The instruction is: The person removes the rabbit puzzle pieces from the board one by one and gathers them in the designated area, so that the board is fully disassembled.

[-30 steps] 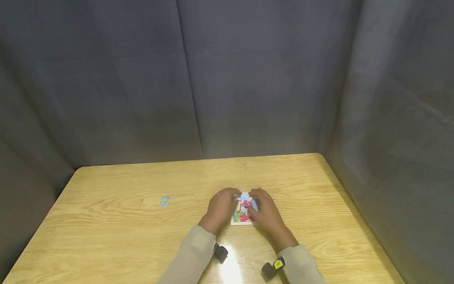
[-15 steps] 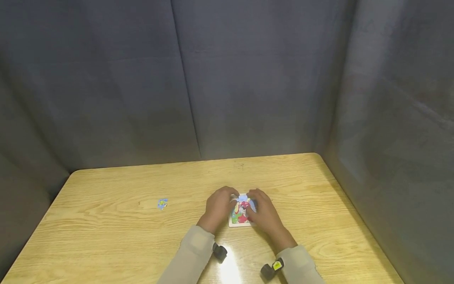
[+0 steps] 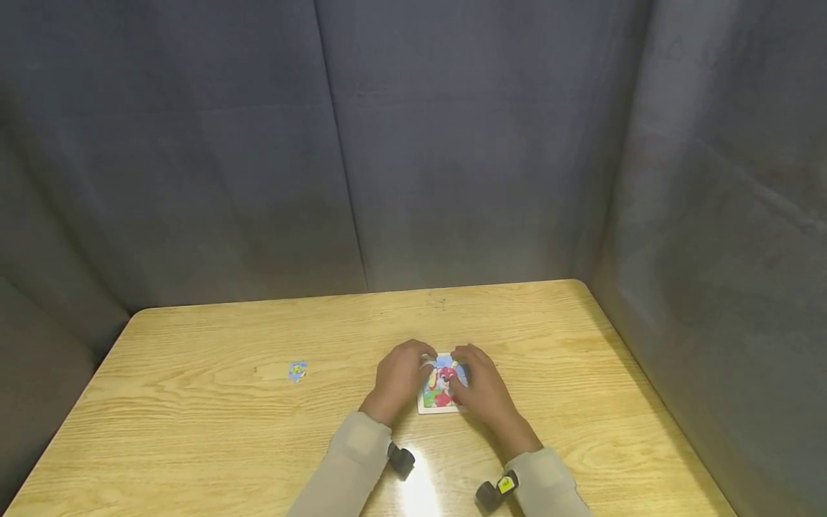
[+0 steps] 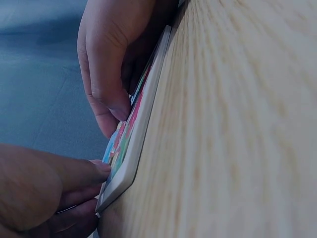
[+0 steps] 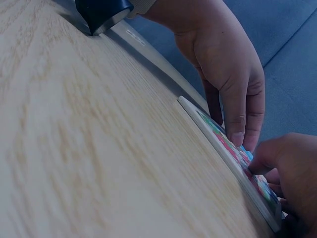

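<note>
A small jigsaw puzzle [image 3: 441,398] lies flat on the wooden table in a white-edged tray. Its picture shows a pink and white cartoon figure with blue above and green below. My left hand [image 3: 399,377] grips the tray's left side, thumb on the picture and fingers at the edge, as the left wrist view shows. From the right, my right hand [image 3: 486,384] holds the other side; its thumb presses on the picture in the right wrist view. Both hands cover the puzzle's sides. A loose blue puzzle piece [image 3: 298,370] with a yellow patch rests farther left, apart from both hands.
The wooden table [image 3: 194,431] has rounded far corners. Grey curtains [image 3: 258,179] hang behind it and along both sides. Black wrist cameras sit on the left wrist [image 3: 400,461] and right wrist [image 3: 496,492].
Both hands stay almost still at the puzzle. A dark blue patch beside the right thumb now looks light blue. The head view has shifted slightly.
</note>
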Tool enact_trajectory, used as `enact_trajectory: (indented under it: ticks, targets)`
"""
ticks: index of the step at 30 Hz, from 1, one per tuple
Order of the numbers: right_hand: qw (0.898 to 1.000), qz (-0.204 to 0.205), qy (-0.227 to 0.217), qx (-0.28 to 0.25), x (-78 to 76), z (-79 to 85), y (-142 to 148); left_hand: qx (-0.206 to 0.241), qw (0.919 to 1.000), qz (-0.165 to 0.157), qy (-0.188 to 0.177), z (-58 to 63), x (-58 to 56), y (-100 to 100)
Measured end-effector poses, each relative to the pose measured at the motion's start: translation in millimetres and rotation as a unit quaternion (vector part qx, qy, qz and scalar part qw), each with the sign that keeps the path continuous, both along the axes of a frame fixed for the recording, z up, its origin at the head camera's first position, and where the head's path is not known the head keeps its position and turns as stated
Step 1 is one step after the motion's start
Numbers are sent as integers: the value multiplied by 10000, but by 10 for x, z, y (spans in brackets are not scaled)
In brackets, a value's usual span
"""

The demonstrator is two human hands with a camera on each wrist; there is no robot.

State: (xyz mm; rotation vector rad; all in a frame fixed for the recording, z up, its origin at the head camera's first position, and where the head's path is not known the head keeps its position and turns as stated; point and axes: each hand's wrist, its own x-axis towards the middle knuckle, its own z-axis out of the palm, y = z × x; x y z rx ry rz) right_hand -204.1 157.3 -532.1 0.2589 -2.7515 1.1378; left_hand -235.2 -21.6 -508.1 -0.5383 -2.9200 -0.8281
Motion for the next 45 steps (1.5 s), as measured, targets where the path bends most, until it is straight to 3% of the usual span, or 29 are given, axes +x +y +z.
enact_trajectory:
  ticks: [15,23,31,45]
  targets:
    - [9999,-32,-162,-8,26,31,-12,124,9998,-28,-127,6,14,-27]
    - [9999,82,-81,10,21,0,-6,549,9977,-223,-344,3,22,-123]
    - [10000,47,-3,7,14,11,-1,816,9942,-418,-554,42,-6,-330]
    - [10000,44,4,-61,22,38,-14,521,9958,-303,-690,144,-4,-897]
